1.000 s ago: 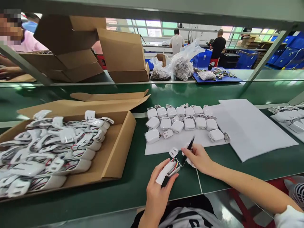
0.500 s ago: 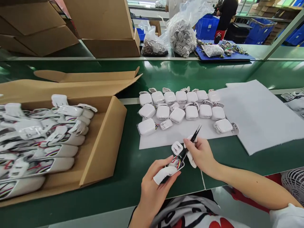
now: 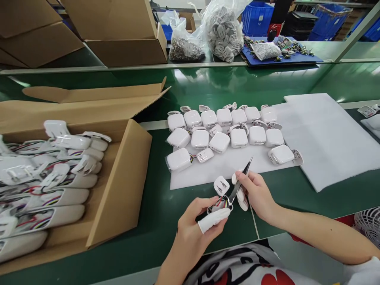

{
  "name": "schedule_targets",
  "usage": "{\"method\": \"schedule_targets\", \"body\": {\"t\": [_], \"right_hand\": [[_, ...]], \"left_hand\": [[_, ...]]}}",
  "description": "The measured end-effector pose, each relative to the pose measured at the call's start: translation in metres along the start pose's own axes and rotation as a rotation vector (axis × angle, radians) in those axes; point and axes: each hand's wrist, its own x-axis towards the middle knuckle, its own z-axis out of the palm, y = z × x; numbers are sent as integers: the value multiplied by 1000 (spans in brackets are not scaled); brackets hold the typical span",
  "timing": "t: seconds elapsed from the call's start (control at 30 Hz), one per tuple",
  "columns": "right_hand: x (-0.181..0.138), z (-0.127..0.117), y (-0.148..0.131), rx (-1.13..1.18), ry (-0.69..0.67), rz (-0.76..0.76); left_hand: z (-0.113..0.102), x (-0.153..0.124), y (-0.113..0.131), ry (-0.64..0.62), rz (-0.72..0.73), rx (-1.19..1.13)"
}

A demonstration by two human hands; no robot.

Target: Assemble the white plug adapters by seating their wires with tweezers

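My left hand (image 3: 196, 225) is closed around a small white plastic housing, whose open end shows coloured wires (image 3: 219, 204). A white cover (image 3: 213, 219) wraps one of its fingers. Dark metal tweezers (image 3: 236, 190) are pinched in my right hand (image 3: 259, 196), pointed end up and away, the other end at the housing's opening. White covers show on right-hand fingers too. Just beyond the housing is a white plug piece with slots (image 3: 221, 185); its link to the wires is hard to make out. Rows of white housings (image 3: 219, 142) lie ahead on a white foam sheet (image 3: 208, 176).
At left, an open cardboard box (image 3: 118, 186) holds several white housings with wires (image 3: 71, 198). More foam sheet (image 3: 335, 138) lies at right. On the shelf behind stand bags of small parts (image 3: 224, 33), a blue tray (image 3: 255, 67) and cardboard boxes (image 3: 127, 51).
The view has shifted slightly. Both hands keep their grips; the left hand has turned a little, and the tweezers still reach the housing's opening.
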Motion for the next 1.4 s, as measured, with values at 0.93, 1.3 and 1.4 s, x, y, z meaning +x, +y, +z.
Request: {"method": "schedule_targets", "body": {"t": [0.93,1.3,1.4], "right_hand": [[-28,-4,-25,-915,-68,-895],[-29,-11,-14,-985,-129,-1208],[-26,-12,-13,-1046,-191,-1320]], "left_hand": [[15,-11,12,74,157,351],[40,-21,53,250,102,740],[43,-20,52,279,74,753]]}}
